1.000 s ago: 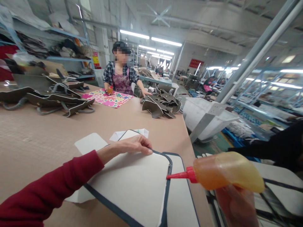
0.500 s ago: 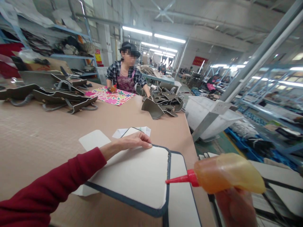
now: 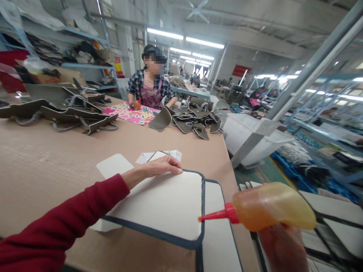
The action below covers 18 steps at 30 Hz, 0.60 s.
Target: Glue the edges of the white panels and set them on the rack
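Observation:
My left hand (image 3: 163, 166) pinches the far edge of a white panel with a dark border (image 3: 159, 206), thumb on top. The panel has rounded corners and is held tilted over the table. In my right hand (image 3: 282, 245) is a squeeze bottle of amber liquid (image 3: 272, 206), lying on its side. Its red nozzle (image 3: 214, 216) points left, with the tip at the panel's right border. A glossy wet line runs along that border. Beneath lies a second white panel with a dark edge (image 3: 219, 226).
Across the brown table (image 3: 70, 166) a co-worker (image 3: 151, 83) handles dark olive bag pieces (image 3: 195, 117) beside a floral sheet (image 3: 130, 112). More olive pieces (image 3: 76, 115) lie at left. A metal post (image 3: 269, 117) and white bin (image 3: 238, 128) stand at right.
The near edge of my panel has risen slightly, and the nozzle stays at its right border. The co-worker has pulled an olive piece left, toward the floral sheet.

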Available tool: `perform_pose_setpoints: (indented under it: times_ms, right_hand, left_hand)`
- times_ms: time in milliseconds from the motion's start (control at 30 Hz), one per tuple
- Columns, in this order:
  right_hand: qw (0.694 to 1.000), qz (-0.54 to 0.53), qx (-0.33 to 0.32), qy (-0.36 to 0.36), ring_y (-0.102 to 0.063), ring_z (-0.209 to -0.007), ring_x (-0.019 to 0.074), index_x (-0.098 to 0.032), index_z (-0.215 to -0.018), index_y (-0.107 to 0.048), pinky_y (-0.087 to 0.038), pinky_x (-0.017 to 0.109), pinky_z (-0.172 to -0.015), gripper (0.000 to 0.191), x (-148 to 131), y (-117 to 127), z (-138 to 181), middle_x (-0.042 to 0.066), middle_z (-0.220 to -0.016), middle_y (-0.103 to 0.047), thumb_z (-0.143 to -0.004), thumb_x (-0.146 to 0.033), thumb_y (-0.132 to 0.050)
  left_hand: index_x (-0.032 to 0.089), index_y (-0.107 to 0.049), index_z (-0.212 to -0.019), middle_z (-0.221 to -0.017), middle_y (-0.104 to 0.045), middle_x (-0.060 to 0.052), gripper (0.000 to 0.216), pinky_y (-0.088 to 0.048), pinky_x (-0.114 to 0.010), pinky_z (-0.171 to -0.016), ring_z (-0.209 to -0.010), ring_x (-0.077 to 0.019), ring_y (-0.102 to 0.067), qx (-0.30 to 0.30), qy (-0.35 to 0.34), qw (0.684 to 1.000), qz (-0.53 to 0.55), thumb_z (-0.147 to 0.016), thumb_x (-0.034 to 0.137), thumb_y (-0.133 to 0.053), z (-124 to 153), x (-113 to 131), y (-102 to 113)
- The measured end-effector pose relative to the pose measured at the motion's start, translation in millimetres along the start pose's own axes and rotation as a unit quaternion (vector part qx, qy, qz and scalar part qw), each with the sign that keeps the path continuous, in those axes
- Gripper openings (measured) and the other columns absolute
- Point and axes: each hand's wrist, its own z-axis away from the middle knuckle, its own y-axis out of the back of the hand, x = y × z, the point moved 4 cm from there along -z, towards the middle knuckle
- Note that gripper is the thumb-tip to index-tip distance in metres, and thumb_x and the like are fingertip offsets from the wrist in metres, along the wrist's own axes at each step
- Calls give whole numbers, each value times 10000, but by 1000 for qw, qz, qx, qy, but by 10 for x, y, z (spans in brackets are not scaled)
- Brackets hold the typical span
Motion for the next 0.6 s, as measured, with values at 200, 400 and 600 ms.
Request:
perform_pose_setpoints:
  times_ms: [200, 400, 600]
  right_hand:
    - [1000, 13, -26, 1, -651, -736, 213, -228, -999, -658, -544, 297, -658, 575, 0, -10, 12, 79, -911, -681, -453, -296, -825]
    - [999, 26, -29, 18, -654, -738, 213, -220, -992, -658, -545, 299, -675, 528, -15, 32, 32, 76, -898, -684, -492, -290, -811]
    - [999, 18, 10, 50, -653, -661, 188, -195, -818, -682, -544, 258, -646, 381, -85, -31, 65, 53, -736, -687, -467, -237, -823]
  left_hand:
    - [145, -652, -696, -631, -620, 8, 164, -362, -196, -513, -532, -95, -511, 14, 17, 999, 29, -669, 306, -669, -6, -33, 43]
    - [151, -643, -681, -616, -615, 10, 160, -365, -201, -506, -519, -96, -505, 34, 16, 998, 49, -667, 309, -667, -10, -63, 99]
    - [142, -640, -664, -599, -613, 5, 193, -365, -211, -493, -522, -113, -518, 101, 20, 991, 90, -620, 322, -696, 16, -100, 184]
